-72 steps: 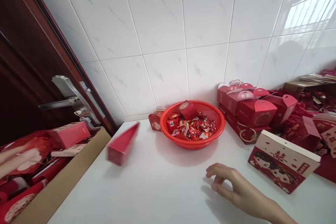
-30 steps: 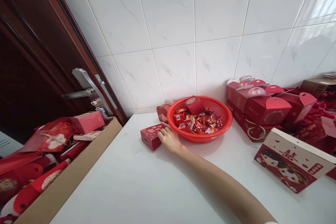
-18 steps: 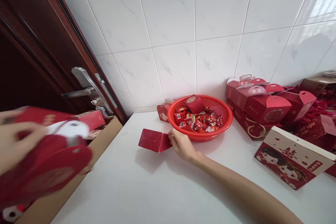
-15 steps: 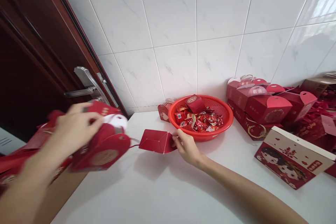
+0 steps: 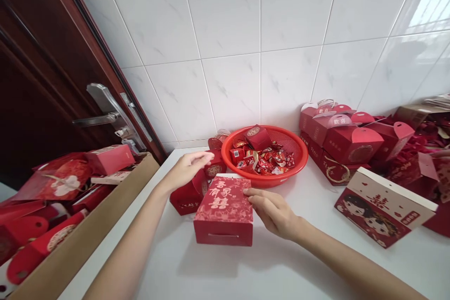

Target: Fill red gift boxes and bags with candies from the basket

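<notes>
My right hand (image 5: 272,208) grips the right side of a red gift box (image 5: 223,206) with pale Chinese characters on its broad top face. A short side with a slit handle faces me. My left hand (image 5: 186,171) is empty, its fingers stretched out together just above a darker red gift box (image 5: 186,197) on the table. Part of that box hides behind the gripped one. Behind them stands a red plastic basket (image 5: 302,161) holding red-wrapped candies (image 5: 263,164) and a small red box (image 5: 258,137).
At right, several red gift boxes (image 5: 351,143) are stacked against the tiled wall, and a cream-and-red box (image 5: 383,211) with cartoon figures stands before them. A cardboard carton (image 5: 87,225) full of red boxes sits at left, beside the dark door (image 5: 38,65).
My left hand has moved right from over the carton and let go of its red box, which now rests on the table. The box in my right hand has come closer and turned, showing its lettered face.
</notes>
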{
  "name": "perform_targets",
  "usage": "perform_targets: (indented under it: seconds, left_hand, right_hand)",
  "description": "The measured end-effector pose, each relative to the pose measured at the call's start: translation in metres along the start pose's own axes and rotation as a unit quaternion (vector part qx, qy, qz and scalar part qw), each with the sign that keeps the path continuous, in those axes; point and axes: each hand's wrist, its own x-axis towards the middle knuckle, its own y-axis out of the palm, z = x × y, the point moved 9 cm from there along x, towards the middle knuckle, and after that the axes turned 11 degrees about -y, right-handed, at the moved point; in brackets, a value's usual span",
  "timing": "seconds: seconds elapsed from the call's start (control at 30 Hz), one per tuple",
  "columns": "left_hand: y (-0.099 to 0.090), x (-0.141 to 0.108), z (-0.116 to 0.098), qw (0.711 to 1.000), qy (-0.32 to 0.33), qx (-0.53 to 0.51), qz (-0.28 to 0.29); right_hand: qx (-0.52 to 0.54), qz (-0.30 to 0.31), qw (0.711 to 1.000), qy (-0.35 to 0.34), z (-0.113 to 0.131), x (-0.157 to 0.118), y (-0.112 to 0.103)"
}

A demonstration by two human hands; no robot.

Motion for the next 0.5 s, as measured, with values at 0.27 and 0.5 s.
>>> perform_targets:
  seconds: [0.27, 0.5]
  left_hand:
    - [0.035, -0.022, 0.010, 0.994, -0.056, -0.044, 0.089]
    - [0.030, -0.022, -0.011, 0.991, -0.016, -0.118, 0.061]
  right_hand:
    - [-0.016, 0.018, 0.997, -0.077, 0.021, -0.002, 0.006]
    - [-0.022, 0.043, 0.996, -0.076, 0.016, -0.003, 0.012]
